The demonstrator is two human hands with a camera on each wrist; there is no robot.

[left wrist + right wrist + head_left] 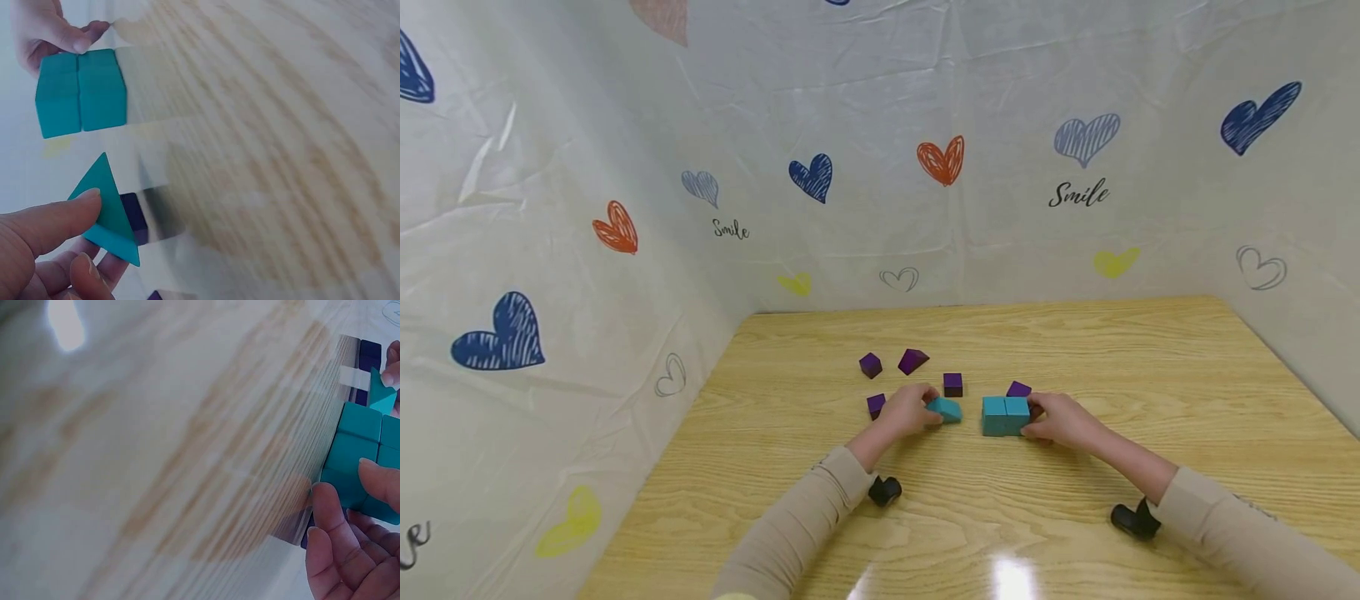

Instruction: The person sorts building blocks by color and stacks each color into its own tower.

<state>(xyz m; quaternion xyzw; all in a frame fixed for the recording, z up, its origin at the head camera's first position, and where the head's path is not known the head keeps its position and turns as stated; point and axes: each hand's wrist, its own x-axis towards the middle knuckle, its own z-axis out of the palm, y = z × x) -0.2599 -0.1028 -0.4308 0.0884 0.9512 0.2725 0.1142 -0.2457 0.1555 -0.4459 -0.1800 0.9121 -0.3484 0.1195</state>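
A blue wedge (949, 410) is pinched in the grip of the left hand (908, 410). Adjoining blue blocks (995, 418) are held by the right hand (1064, 420), near purple blocks (952, 384) on the desk (985, 500).

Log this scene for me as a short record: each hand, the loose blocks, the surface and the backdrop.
left hand: left hand pinches a teal triangular block
right hand: right hand grips teal square-faced blocks at their right end
teal blocks' arrangement: side by side, touching; the triangular one is apart, to their left
loose blocks: five purple blocks visible in the head view, one partly behind the teal pair
surface: wood-grain table
backdrop: pale sheet printed with hearts and "Smile"
block material: cannot tell
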